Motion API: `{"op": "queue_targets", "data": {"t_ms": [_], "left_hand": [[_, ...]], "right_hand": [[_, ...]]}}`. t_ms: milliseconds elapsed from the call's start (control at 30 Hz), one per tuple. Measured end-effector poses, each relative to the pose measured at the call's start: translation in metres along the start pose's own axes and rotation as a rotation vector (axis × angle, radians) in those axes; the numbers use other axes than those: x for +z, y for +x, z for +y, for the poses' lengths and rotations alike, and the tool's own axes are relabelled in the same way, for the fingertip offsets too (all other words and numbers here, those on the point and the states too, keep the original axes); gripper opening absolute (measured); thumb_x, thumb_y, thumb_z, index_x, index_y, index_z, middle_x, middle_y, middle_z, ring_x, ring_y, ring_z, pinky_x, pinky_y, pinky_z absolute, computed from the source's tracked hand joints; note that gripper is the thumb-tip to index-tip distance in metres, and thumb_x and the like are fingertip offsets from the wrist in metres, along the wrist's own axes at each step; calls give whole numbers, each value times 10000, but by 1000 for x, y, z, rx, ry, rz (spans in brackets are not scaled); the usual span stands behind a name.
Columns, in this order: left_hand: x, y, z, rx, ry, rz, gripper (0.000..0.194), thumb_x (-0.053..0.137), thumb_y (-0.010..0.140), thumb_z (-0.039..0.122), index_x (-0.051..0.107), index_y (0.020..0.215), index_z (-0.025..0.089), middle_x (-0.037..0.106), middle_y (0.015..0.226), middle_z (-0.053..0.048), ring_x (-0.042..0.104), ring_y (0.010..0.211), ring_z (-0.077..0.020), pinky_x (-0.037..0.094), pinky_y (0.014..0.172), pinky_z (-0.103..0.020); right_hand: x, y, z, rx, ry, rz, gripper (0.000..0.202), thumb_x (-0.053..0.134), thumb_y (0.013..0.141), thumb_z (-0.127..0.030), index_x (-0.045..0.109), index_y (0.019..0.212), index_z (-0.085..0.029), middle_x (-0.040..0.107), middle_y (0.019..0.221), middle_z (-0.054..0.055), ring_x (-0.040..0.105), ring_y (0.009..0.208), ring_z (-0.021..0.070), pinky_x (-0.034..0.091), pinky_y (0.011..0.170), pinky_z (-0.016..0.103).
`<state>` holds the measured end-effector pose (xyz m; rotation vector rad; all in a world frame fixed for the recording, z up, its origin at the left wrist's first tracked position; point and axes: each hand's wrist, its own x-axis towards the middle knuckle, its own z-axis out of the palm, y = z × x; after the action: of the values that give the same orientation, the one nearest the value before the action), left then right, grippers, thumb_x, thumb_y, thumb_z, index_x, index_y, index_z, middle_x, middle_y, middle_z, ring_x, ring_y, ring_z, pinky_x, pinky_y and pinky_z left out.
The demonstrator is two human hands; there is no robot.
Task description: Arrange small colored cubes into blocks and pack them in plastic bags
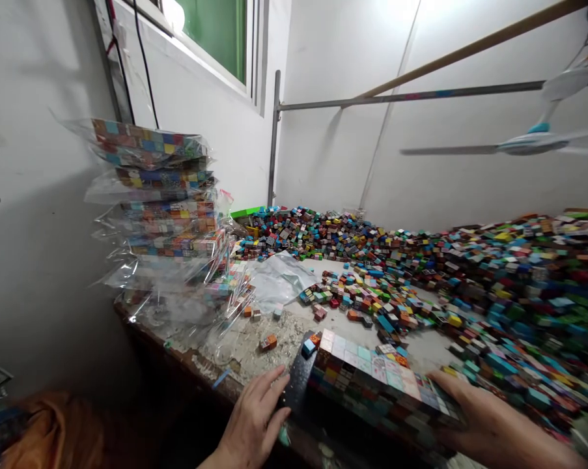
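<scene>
The step in hand appears to be squaring up a block (379,381) of small cubes on a dark board (299,381) at the near edge of the table (290,324). The right hand (489,412) is set against the block's right end; some of its fingers are hidden, so whether it clamps the block cannot be told. The left hand (256,409) holds nothing, its thumb spread from its fingers, just beside the board's left edge. The next move probably calls for even pressure from both ends, so that no row buckles.

Counted, there are two hands, one block and one board. One blue cube (308,348) sits on the board, just beside the block's left end. One stack (161,221) of film-wrapped blocks stands at the left; glare hides its exact number. The loose cubes in the pile (523,286) are too many to count.
</scene>
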<state>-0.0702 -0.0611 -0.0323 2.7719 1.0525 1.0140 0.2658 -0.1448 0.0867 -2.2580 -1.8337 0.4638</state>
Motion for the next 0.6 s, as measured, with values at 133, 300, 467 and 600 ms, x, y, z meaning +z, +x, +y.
{"op": "queue_targets", "data": {"t_ms": [133,300,467,600], "left_hand": [[7,7,-11,-53,10,33,452,499,847,269,400,1285,215,517,1269,-89,494,1159,-214,469,936,-357],[25,16,-28,-97,22,132,383,458,865,262,443,1241,187,566,1202,-94,540,1104,-197,498,892,-327],[40,17,-38,-93,77,210,370,437,860,277,464,1223,209,619,1127,-58,602,1009,-194,535,814,-306],[43,17,-50,15,107,231,441,433,853,256,395,1293,256,645,1086,-37,632,949,-185,543,756,-265]], "right_hand": [[-12,-7,-4,49,44,-2,719,628,555,-378,473,1243,-237,505,1290,49,424,1200,296,373,991,336],[-34,16,16,157,91,87,734,370,758,-617,374,1319,-143,371,1393,90,353,1257,253,341,1006,328],[-33,71,62,371,-48,149,537,254,891,-463,451,1257,-123,430,1345,126,419,1206,224,358,980,320],[-19,114,107,552,-120,240,393,408,886,-385,490,1192,-152,482,1274,122,471,1132,222,356,959,422]]}}
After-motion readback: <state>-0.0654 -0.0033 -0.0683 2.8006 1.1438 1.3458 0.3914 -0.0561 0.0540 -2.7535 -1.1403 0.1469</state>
